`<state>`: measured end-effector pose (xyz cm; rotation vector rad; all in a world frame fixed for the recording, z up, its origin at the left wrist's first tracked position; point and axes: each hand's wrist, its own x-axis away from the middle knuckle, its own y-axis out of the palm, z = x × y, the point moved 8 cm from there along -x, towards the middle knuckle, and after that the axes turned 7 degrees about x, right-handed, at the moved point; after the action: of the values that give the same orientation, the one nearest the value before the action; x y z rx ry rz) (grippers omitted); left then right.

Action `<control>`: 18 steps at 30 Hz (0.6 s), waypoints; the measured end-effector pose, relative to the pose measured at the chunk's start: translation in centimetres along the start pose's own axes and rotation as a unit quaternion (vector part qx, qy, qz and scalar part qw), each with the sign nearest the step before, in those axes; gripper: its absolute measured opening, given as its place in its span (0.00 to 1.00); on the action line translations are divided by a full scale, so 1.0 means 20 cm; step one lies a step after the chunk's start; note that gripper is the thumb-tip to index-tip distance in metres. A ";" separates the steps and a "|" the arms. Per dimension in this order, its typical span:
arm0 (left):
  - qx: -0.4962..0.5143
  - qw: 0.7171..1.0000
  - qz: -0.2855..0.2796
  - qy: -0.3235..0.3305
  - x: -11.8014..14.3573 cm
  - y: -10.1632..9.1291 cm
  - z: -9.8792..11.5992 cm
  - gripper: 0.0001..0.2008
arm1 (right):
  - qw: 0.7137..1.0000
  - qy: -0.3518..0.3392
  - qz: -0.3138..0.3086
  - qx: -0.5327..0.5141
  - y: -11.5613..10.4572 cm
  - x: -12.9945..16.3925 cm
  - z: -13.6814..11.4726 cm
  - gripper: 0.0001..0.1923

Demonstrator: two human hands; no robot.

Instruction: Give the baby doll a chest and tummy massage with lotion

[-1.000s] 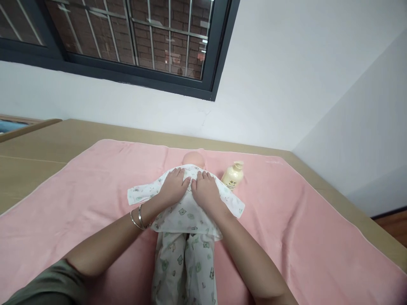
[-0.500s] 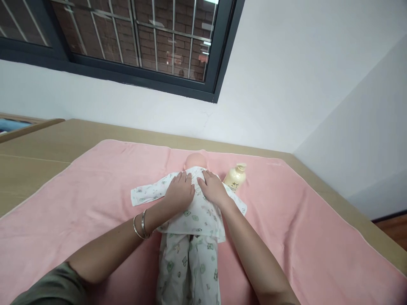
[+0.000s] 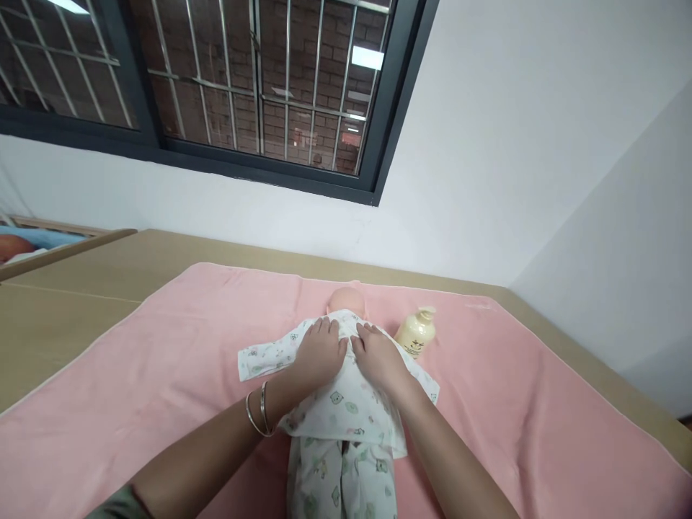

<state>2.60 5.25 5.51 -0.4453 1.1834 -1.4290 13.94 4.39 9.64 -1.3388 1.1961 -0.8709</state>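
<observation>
A baby doll [image 3: 347, 298] lies on a pink blanket [image 3: 178, 360], its bald head toward the wall. It wears a white printed top [image 3: 351, 404] and matching trousers [image 3: 342, 479], with both sleeves spread sideways. My left hand [image 3: 320, 353] rests flat on the upper left of the top, fingers stretched toward the head. On the upper right of the top, my right hand [image 3: 381, 358] lies the same way, its thumb close to my left one. Neither hand grips anything. The doll's face is not visible.
A cream pump bottle [image 3: 416, 332] stands just right of the doll's shoulder. The blanket covers a wooden table [image 3: 76, 310] set against a white wall. Above is a dark-framed window [image 3: 259, 166] with bars. A wooden-edged tray or bed [image 3: 70, 252] with blue cloth is at far left.
The camera view has tilted up and shifted slightly left, so everything sits lower and farther right. Both hands stay on the doll's upper top with little visible movement.
</observation>
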 end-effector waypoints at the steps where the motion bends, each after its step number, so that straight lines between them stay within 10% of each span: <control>1: -0.007 1.000 0.008 0.009 0.02 0.00 0.02 0.24 | 1.000 -0.010 0.001 -0.014 0.00 -0.01 0.01 0.17; 18: 0.070 0.997 0.010 -0.027 -0.06 -0.03 -0.11 0.26 | 0.996 0.037 -0.018 0.076 0.08 0.01 -0.04 0.30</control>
<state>0.89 7.07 5.53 -0.3722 1.0342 -1.4633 12.94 4.19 8.19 -1.2172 1.1413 -1.0232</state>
